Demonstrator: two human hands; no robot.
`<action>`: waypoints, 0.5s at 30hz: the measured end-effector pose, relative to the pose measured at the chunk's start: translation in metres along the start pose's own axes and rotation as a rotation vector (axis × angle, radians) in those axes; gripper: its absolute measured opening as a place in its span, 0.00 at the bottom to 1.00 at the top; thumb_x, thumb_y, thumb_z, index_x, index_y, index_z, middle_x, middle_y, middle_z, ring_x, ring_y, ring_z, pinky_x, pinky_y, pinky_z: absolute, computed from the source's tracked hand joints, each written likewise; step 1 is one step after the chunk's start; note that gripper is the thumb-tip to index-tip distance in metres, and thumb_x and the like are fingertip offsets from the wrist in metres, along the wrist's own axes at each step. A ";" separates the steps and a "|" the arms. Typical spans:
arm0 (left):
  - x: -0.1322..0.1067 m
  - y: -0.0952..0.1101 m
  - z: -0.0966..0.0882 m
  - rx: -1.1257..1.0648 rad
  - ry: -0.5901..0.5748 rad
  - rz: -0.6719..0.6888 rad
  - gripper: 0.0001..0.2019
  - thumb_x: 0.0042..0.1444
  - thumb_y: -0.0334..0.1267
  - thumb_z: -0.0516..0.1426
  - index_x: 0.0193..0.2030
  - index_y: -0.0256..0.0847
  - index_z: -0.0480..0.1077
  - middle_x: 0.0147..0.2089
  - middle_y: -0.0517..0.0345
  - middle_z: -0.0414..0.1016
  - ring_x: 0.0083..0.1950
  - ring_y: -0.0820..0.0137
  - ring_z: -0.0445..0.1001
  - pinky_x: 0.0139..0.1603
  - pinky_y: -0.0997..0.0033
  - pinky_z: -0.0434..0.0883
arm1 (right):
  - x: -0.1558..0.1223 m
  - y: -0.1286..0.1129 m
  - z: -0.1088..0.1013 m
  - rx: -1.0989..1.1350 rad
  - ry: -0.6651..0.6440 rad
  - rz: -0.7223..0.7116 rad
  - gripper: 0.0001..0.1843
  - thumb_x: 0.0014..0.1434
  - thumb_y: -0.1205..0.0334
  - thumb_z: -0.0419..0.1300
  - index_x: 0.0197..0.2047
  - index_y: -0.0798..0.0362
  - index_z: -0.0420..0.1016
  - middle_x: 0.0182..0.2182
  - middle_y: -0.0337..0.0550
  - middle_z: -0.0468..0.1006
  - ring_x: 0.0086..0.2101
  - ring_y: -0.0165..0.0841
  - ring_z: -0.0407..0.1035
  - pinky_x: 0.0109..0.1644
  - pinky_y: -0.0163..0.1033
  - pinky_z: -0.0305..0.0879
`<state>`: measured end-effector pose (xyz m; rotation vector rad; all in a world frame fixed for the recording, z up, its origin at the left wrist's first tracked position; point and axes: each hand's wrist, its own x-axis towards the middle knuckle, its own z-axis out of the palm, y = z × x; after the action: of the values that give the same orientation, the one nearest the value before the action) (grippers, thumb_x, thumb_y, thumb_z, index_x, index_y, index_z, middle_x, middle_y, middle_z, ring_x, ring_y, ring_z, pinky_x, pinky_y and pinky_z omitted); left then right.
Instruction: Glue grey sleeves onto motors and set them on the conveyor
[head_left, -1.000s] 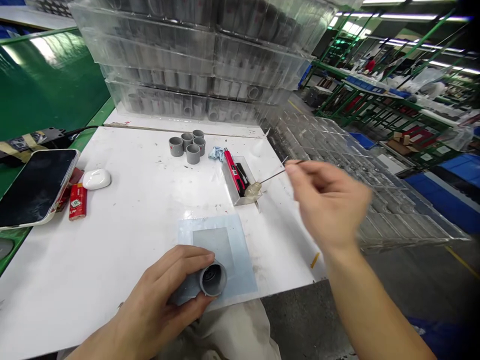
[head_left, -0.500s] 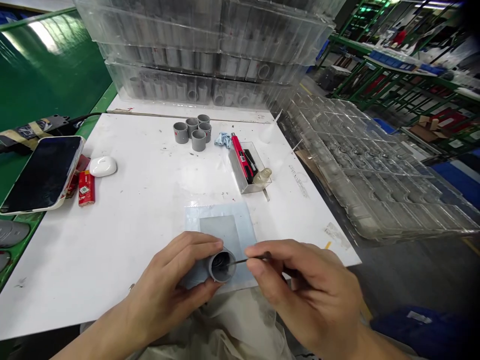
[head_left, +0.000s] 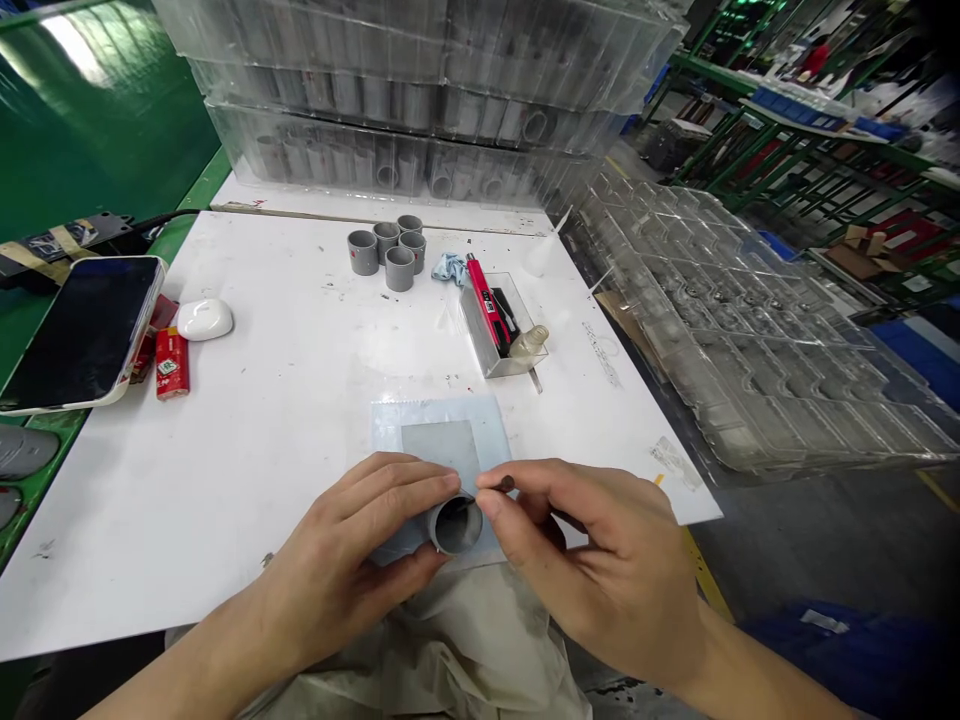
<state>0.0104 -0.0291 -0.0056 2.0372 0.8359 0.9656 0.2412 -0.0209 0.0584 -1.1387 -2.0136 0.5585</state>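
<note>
On a white table (head_left: 285, 400), seen from above, a person's left hand (head_left: 360, 555) holds a gray cylinder (head_left: 466, 527) near the front edge, fingers over the top and thumb below, its round mouth facing the viewer. The right hand (head_left: 600, 560) pinches a thin dark tool (head_left: 506, 484) between thumb and forefinger; its slender end reaches over the cylinder's rim into the mouth, where the tip is hard to make out.

Writing is scarce. A red cutter (head_left: 484, 300) carries a small pale label, too small to read. A small red block (head_left: 172, 363) at the left bears a white label with a green mark, also illegible. Handwriting (head_left: 602, 352) on the table's right side is smudged beyond reading.

The tabletop is scuffed and speckled. A pale blue sheet (head_left: 491, 430) with a gray square (head_left: 439, 445) lies partly under the hands. Farther back are 5 short gray rings (head_left: 400, 268), a crumpled blue wipe (head_left: 449, 268), and a clear box (head_left: 517, 367) holding the cutter and a small bottle (head_left: 529, 342). A phone (head_left: 82, 330) and a rounded white case (head_left: 205, 319) sit at the left.

Stacked clear trays (head_left: 322, 150) of gray cylinders rise behind; more clear trays (head_left: 750, 330) stand right. Beyond are green-framed benches and a gray floor (head_left: 810, 530).
</note>
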 end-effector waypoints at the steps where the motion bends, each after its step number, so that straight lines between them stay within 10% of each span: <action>1: 0.000 0.000 0.000 0.001 -0.001 0.002 0.30 0.68 0.24 0.61 0.73 0.50 0.65 0.64 0.53 0.77 0.64 0.65 0.74 0.64 0.64 0.75 | 0.000 0.000 -0.001 -0.019 0.001 -0.014 0.03 0.67 0.69 0.66 0.43 0.53 0.82 0.21 0.28 0.75 0.20 0.22 0.67 0.28 0.29 0.67; 15: -0.001 -0.001 0.001 0.015 0.026 0.010 0.29 0.68 0.24 0.60 0.72 0.49 0.66 0.63 0.53 0.77 0.63 0.67 0.75 0.64 0.69 0.75 | -0.007 -0.009 -0.020 -0.005 0.120 0.071 0.05 0.65 0.65 0.70 0.43 0.44 0.84 0.24 0.28 0.79 0.18 0.24 0.68 0.24 0.31 0.68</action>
<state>0.0103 -0.0295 -0.0075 2.0467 0.8502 0.9963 0.2538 -0.0312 0.0742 -1.2219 -1.8788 0.5089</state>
